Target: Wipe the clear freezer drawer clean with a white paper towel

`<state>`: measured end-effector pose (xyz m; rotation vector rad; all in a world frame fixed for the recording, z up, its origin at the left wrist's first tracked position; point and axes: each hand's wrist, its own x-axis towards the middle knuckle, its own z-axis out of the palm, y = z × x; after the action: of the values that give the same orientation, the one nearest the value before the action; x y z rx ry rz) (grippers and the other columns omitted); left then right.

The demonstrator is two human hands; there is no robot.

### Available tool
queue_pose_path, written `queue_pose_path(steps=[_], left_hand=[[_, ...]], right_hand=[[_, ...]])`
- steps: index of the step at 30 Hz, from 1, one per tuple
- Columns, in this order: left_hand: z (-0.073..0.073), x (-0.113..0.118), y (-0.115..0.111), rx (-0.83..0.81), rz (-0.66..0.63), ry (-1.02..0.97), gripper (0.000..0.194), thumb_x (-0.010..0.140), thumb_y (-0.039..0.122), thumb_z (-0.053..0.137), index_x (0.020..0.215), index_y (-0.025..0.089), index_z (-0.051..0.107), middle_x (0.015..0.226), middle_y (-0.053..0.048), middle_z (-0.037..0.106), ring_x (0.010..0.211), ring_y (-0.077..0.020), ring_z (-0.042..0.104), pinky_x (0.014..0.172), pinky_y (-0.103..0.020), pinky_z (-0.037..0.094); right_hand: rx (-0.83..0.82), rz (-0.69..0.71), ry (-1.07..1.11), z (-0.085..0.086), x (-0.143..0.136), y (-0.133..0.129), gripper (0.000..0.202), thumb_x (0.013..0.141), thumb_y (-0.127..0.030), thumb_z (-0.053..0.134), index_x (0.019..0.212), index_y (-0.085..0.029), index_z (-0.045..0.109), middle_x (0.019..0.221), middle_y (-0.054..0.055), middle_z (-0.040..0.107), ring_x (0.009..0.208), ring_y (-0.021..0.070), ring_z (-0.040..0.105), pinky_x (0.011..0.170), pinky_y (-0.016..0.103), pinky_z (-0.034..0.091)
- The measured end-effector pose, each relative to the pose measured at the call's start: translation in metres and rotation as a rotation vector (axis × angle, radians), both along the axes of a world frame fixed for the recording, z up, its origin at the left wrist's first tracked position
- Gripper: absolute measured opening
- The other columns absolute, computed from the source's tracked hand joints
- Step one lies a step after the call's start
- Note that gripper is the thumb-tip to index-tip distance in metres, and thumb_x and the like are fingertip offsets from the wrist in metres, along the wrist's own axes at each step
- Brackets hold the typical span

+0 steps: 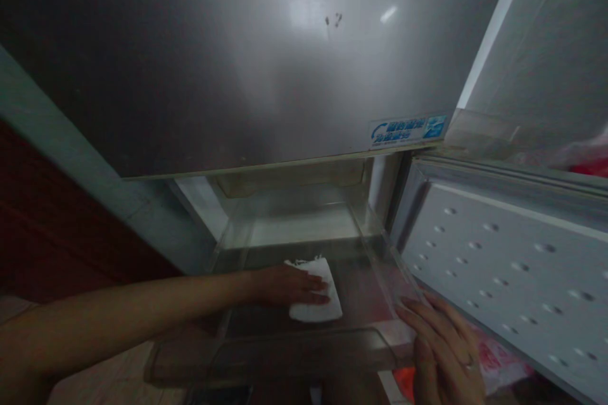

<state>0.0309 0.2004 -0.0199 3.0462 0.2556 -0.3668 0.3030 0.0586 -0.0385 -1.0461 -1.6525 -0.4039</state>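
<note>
A clear plastic drawer [266, 348] is pulled out from the lower compartment of a refrigerator. Inside it, a folded white cloth [316, 311] with a ragged far edge lies against the bottom. My left hand [289, 285] reaches in from the left and holds the cloth down under its fingers. At the drawer's right side wall, my right hand [444, 335] grips the rim, fingers bent over it; a ring shows on one finger. Part of the cloth is hidden beneath my left hand.
The closed grey upper door [285, 63], with a blue sticker [408, 130], overhangs the drawer. The lower door [503, 253] stands swung out to the right, its dimpled inner panel showing. Plastic bags [503, 357] lie at lower right. A dark red surface [71, 221] is at left.
</note>
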Motion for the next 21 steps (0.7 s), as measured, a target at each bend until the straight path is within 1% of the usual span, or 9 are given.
queue_pose_path(steps=[3, 5, 7, 10, 12, 13, 16, 19, 21], left_hand=[[0.0, 0.009, -0.017, -0.066, -0.169, 0.018, 0.047, 0.099, 0.015, 0.034, 0.144, 0.02, 0.045, 0.152, -0.007, 0.04, 0.142, -0.0196, 0.036, 0.116, -0.031, 0.034], [0.0, 0.012, -0.017, -0.049, -0.174, 0.008, 0.045, 0.1, 0.016, 0.032, 0.142, 0.022, 0.047, 0.152, -0.005, 0.04, 0.142, -0.019, 0.035, 0.117, -0.03, 0.032], [-0.001, 0.013, -0.007, -0.025, -0.157, -0.004, 0.045, 0.101, 0.016, 0.03, 0.14, 0.025, 0.049, 0.151, -0.003, 0.042, 0.14, -0.0171, 0.037, 0.118, -0.03, 0.03], [-0.004, 0.013, 0.022, -0.007, -0.09, 0.003, 0.045, 0.098, 0.013, 0.042, 0.141, 0.023, 0.048, 0.15, -0.005, 0.043, 0.139, -0.0181, 0.039, 0.119, -0.033, 0.029], [-0.007, 0.013, 0.048, 0.016, -0.008, 0.0, 0.051, 0.093, 0.009, 0.05, 0.142, 0.022, 0.046, 0.15, -0.007, 0.043, 0.138, -0.0197, 0.042, 0.116, -0.033, 0.033], [-0.009, 0.013, 0.061, 0.033, 0.048, -0.012, 0.053, 0.093, 0.008, 0.051, 0.142, 0.024, 0.046, 0.15, -0.006, 0.043, 0.137, -0.0188, 0.043, 0.114, -0.031, 0.035], [-0.013, 0.016, 0.101, 0.078, 0.172, -0.028, 0.054, 0.092, 0.007, 0.052, 0.142, 0.028, 0.047, 0.149, -0.004, 0.044, 0.135, -0.0168, 0.045, 0.112, -0.028, 0.037], [-0.013, 0.023, 0.132, 0.13, 0.25, -0.029, 0.051, 0.092, 0.004, 0.05, 0.14, 0.021, 0.05, 0.145, -0.01, 0.049, 0.133, -0.0193, 0.048, 0.11, -0.03, 0.038], [-0.012, 0.028, 0.145, 0.164, 0.301, -0.035, 0.049, 0.093, 0.003, 0.046, 0.139, 0.018, 0.05, 0.144, -0.014, 0.049, 0.131, -0.0228, 0.05, 0.107, -0.035, 0.042]], right_hand=[[-0.007, -0.006, -0.008, 0.0, 0.001, -0.001, 0.031, 0.086, -0.006, 0.047, 0.11, -0.016, 0.064, 0.105, 0.009, 0.067, 0.119, 0.0235, 0.055, 0.096, 0.04, 0.045], [-0.004, -0.001, -0.026, 0.0, 0.001, 0.0, 0.032, 0.086, -0.005, 0.047, 0.111, -0.016, 0.064, 0.106, 0.008, 0.067, 0.118, 0.0229, 0.055, 0.096, 0.041, 0.046], [0.004, 0.005, -0.031, 0.0, 0.001, 0.0, 0.032, 0.086, -0.004, 0.047, 0.111, -0.016, 0.064, 0.106, 0.008, 0.067, 0.118, 0.0226, 0.056, 0.097, 0.041, 0.045], [0.012, 0.017, -0.032, -0.001, 0.001, 0.001, 0.033, 0.085, -0.002, 0.046, 0.111, -0.014, 0.064, 0.107, 0.009, 0.067, 0.118, 0.0228, 0.055, 0.098, 0.042, 0.044], [0.014, 0.019, -0.034, -0.001, 0.002, 0.001, 0.033, 0.084, -0.002, 0.047, 0.11, -0.014, 0.064, 0.106, 0.009, 0.067, 0.119, 0.023, 0.054, 0.097, 0.041, 0.044], [0.015, 0.016, -0.033, -0.001, 0.002, 0.001, 0.033, 0.084, -0.002, 0.047, 0.109, -0.014, 0.064, 0.106, 0.01, 0.067, 0.119, 0.0234, 0.054, 0.097, 0.041, 0.044], [0.007, -0.01, -0.058, -0.003, 0.003, 0.001, 0.032, 0.084, -0.003, 0.048, 0.109, -0.013, 0.065, 0.107, 0.01, 0.067, 0.12, 0.0251, 0.054, 0.095, 0.04, 0.045], [0.016, -0.022, -0.092, -0.006, 0.005, 0.001, 0.033, 0.083, -0.003, 0.048, 0.11, -0.013, 0.065, 0.109, 0.01, 0.067, 0.121, 0.0254, 0.053, 0.094, 0.04, 0.047], [0.028, -0.025, -0.098, -0.007, 0.007, 0.002, 0.033, 0.083, -0.002, 0.048, 0.11, -0.013, 0.065, 0.109, 0.01, 0.066, 0.121, 0.025, 0.054, 0.094, 0.04, 0.047]])
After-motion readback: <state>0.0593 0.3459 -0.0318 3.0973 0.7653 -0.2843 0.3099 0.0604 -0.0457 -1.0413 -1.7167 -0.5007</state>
